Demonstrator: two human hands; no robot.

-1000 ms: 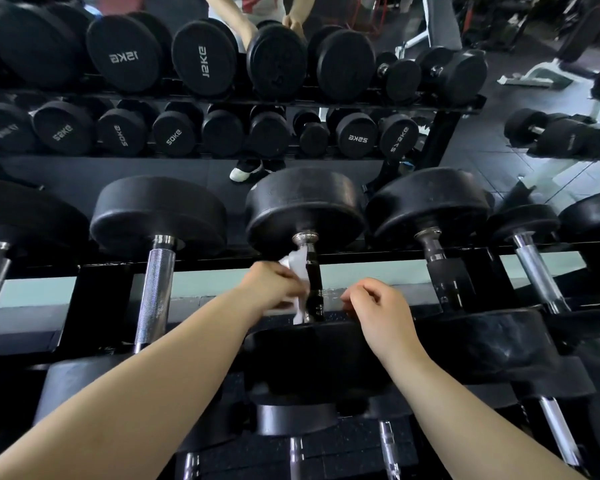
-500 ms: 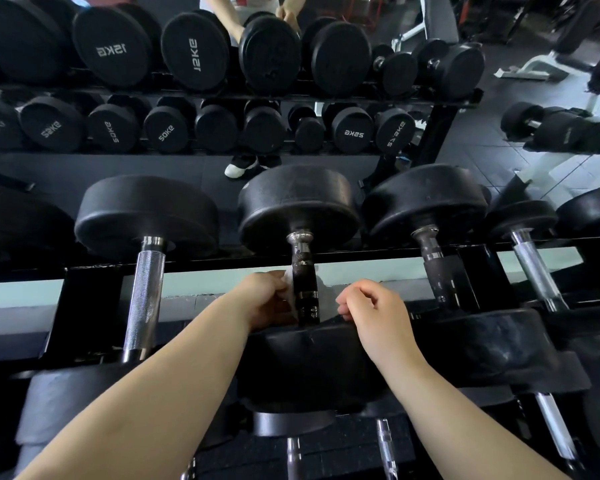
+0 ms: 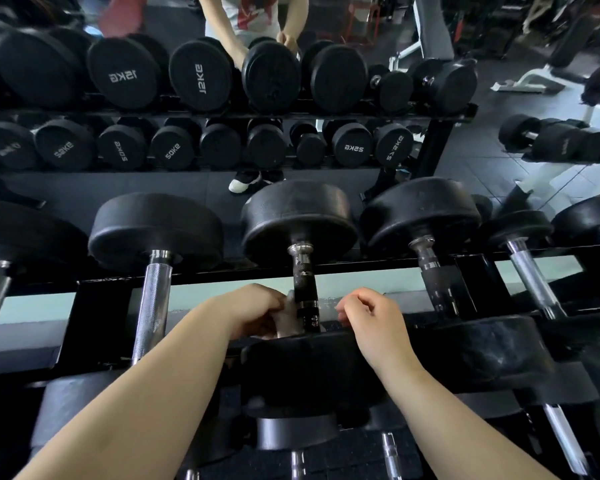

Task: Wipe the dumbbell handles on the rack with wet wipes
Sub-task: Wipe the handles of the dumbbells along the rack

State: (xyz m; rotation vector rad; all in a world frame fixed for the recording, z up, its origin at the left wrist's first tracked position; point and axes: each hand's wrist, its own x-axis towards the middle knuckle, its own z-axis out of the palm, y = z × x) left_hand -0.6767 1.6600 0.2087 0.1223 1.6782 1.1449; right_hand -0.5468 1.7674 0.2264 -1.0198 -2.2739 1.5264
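Observation:
A black dumbbell lies on the rack in front of me, its dark knurled handle [image 3: 305, 282] running away from me between two round heads. My left hand [image 3: 257, 313] grips a white wet wipe [image 3: 290, 320] and presses it against the left side of the handle's near end. My right hand [image 3: 368, 317] hovers just right of the handle with fingers curled, holding nothing that I can see. The near head [image 3: 312, 368] hides the handle's lowest part.
Neighbouring dumbbells flank it: a chrome handle [image 3: 153, 306] to the left, a dark handle [image 3: 433, 275] and a chrome handle [image 3: 530, 278] to the right. A wall mirror [image 3: 465, 140] behind reflects the racks and a person. A lower rack tier lies beneath my arms.
My left hand slid the wipe down the handle from near the far head to the near end. My right hand stayed beside the handle. The camera view shifted slightly.

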